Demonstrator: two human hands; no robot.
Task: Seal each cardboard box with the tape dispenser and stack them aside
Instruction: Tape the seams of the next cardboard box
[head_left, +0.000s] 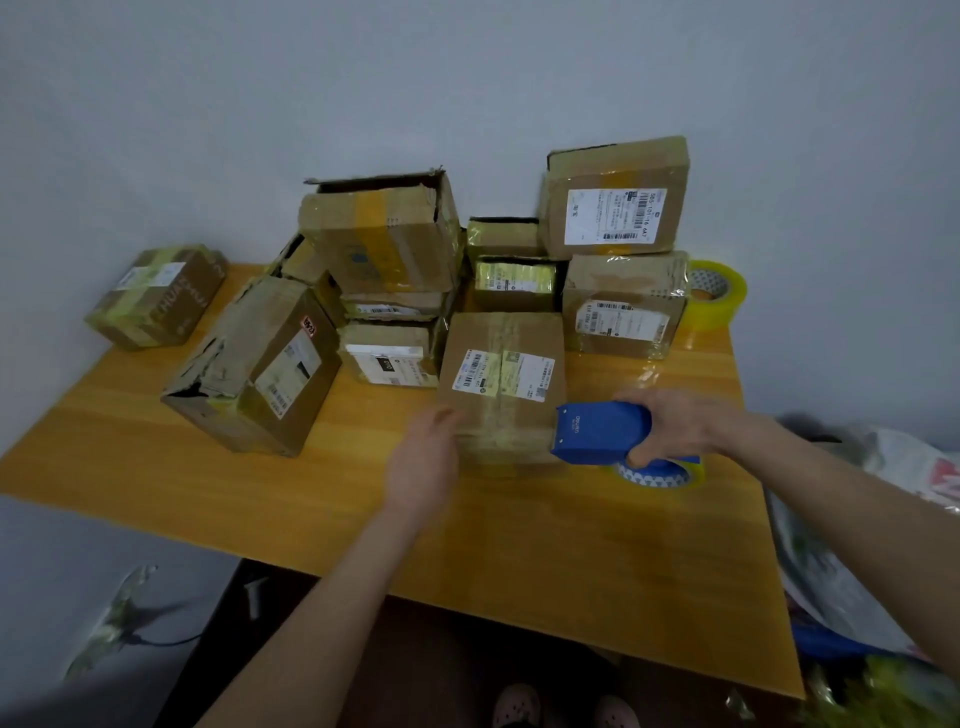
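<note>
A cardboard box with white shipping labels lies flat near the middle of the wooden table. My left hand rests open against its near left corner, fingers spread. My right hand grips the blue tape dispenser, whose front end touches the box's near right corner. The dispenser's clear tape roll shows beneath my right hand.
Several taped boxes are piled at the back, the tallest stack at the right. A torn box lies tilted at the left, and another box overhangs the far left corner. A spare tape roll stands far right.
</note>
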